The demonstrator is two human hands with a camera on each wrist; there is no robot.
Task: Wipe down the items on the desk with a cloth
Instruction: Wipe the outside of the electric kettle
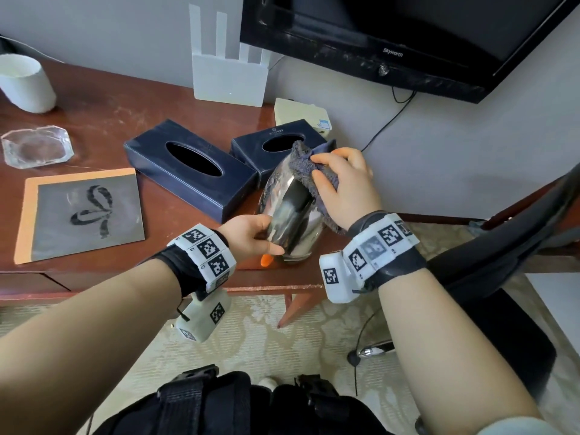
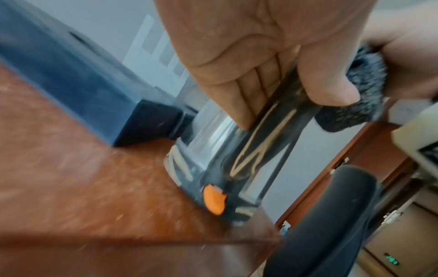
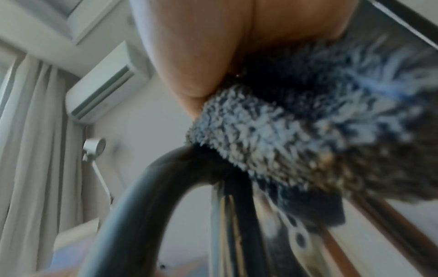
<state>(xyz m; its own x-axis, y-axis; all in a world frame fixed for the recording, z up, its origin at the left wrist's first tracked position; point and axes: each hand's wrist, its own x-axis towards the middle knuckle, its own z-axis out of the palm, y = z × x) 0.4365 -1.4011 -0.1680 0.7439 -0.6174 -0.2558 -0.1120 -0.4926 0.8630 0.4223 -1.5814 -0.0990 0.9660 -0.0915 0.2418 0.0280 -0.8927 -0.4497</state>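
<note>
A shiny steel kettle (image 1: 277, 186) with a black handle (image 1: 292, 211) and an orange switch (image 1: 266, 260) stands tilted at the desk's front right corner. My left hand (image 1: 251, 233) grips the handle low down; the left wrist view shows its fingers (image 2: 249, 93) curled round the handle (image 2: 272, 135) above the orange switch (image 2: 214, 199). My right hand (image 1: 342, 183) holds a fluffy grey cloth (image 1: 301, 161) pressed over the kettle's top. Up close, the cloth (image 3: 272, 135) sits bunched under the right hand (image 3: 213, 46), above the handle's curve (image 3: 154, 196).
Two navy tissue boxes (image 1: 191, 167) (image 1: 279, 142) lie just behind the kettle. A glass ashtray (image 1: 37, 146), a white cup (image 1: 25, 83) and a grey orange-edged mat (image 1: 84, 211) sit to the left. A white router (image 1: 229, 80) and a TV (image 1: 408, 36) are behind. A black chair (image 1: 502, 277) stands right.
</note>
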